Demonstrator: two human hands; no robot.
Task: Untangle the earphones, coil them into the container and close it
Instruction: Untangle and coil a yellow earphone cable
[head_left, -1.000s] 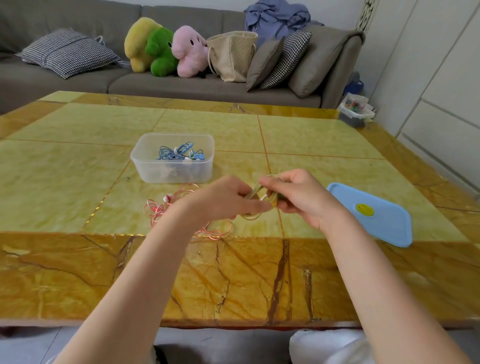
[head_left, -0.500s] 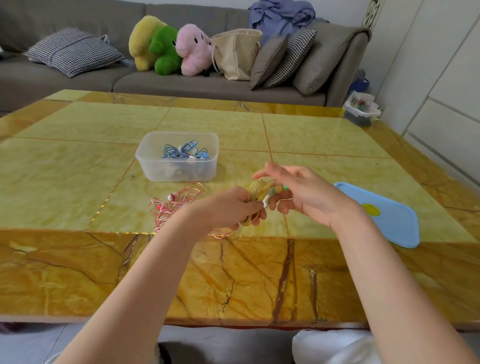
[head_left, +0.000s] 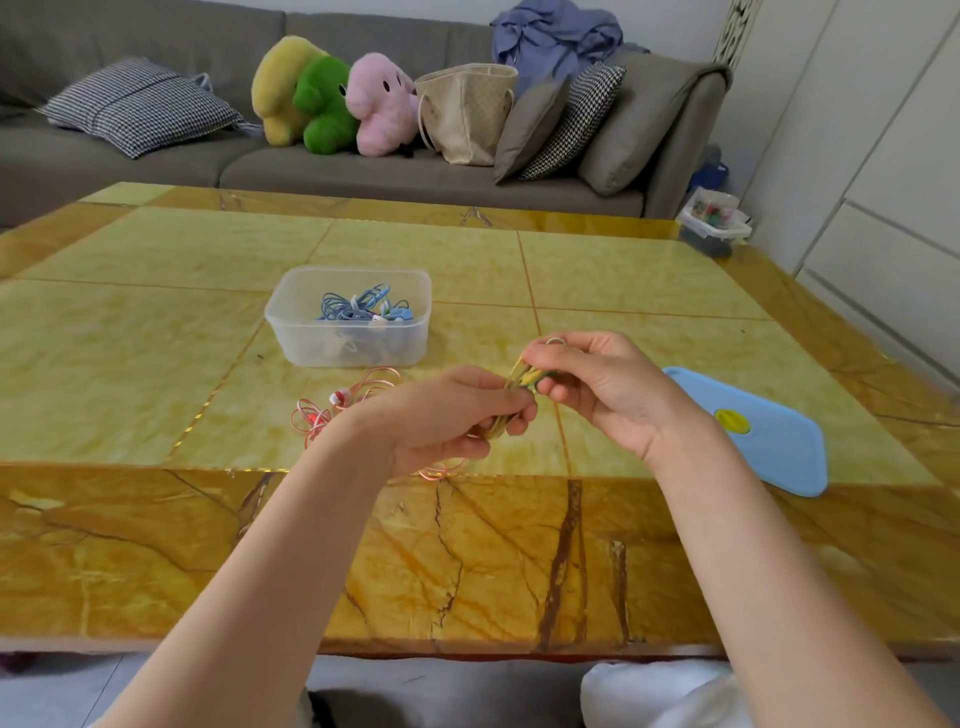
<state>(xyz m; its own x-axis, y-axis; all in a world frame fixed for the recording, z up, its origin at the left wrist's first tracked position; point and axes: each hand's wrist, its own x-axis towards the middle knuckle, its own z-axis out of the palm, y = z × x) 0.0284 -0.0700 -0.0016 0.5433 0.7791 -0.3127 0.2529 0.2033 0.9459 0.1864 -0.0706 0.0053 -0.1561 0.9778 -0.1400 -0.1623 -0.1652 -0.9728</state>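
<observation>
Yellow-green earphone cord is bunched between both hands, held above the surface a little nearer the person than the clear container. The left hand has its fingers curled round the lower loops of the bundle; the right hand pinches the upper part between thumb and fingertips. Neither hand is free.

Inside the container a blue set already lies coiled. A pink set sprawls loose on the surface just in front of the container, partly hidden by the left wrist. The blue lid lies flat well to the right of the container.

My reading: coiling of the second set is under way, so the task is roughly at its middle. Next the finished coil needs carrying forward and dropping in beside the blue set, kept pinched so the loops do not spring apart; the pink set and the lid come afterwards.
</observation>
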